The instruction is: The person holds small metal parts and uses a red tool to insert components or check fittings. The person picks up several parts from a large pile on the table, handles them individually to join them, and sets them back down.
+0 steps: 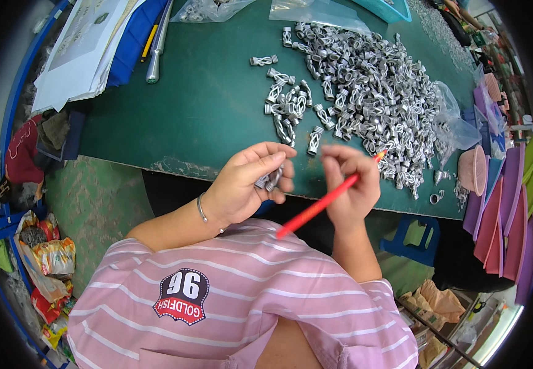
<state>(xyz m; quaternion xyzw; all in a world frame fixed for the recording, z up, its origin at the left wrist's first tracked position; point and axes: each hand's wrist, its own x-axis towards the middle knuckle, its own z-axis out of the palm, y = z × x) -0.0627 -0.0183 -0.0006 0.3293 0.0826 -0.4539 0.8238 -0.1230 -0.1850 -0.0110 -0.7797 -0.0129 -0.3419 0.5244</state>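
While the head view is showing a large heap of grey metal pieces [377, 86] lying on the green surface [205, 104], most of the work is seemingly waiting there; a smaller cluster [290, 103] is sitting to its left, though whether those are finished cannot be told; the left hand [248, 178] is grasping a few pieces [272, 180] between thumb and curled fingers; the right hand [354, 184] is gripping a red pen [319, 206] in its fingers, apart from those pieces.

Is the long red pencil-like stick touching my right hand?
Touching. The head view shows your right hand gripping the long red pencil-like stick, which pokes out on both sides.
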